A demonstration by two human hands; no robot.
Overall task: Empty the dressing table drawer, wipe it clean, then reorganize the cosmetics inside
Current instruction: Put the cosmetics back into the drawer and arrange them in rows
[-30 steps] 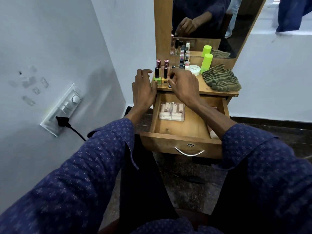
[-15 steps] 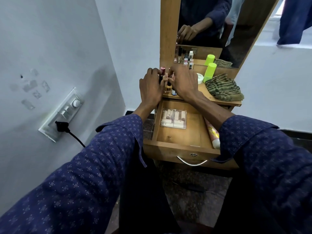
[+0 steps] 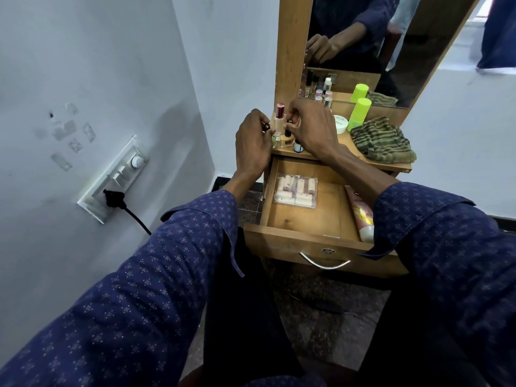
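The wooden drawer [image 3: 307,241] stands pulled out. Inside lie a clear plastic box of small pale tubes [image 3: 296,189] at the back left and a pink-and-white tube [image 3: 361,213] along the right wall. On the tabletop's left end stand small cosmetic bottles, among them a tall one with a pink cap [image 3: 279,118]. My left hand [image 3: 252,143] pinches a small dark-capped bottle beside them. My right hand [image 3: 310,127] pinches another dark-capped bottle on the other side of the tall bottle.
A white cream jar [image 3: 340,124], a lime-green bottle [image 3: 360,113] and a striped green cloth [image 3: 382,141] sit on the tabletop's right. A mirror [image 3: 377,46] rises behind. A wall switchboard with a black plug [image 3: 114,188] is at left.
Both hands have risen from the tabletop's front edge to the bottle cluster and closed on small dark-capped bottles. The view has shifted, so the drawer sits lower and the pink tube shows.
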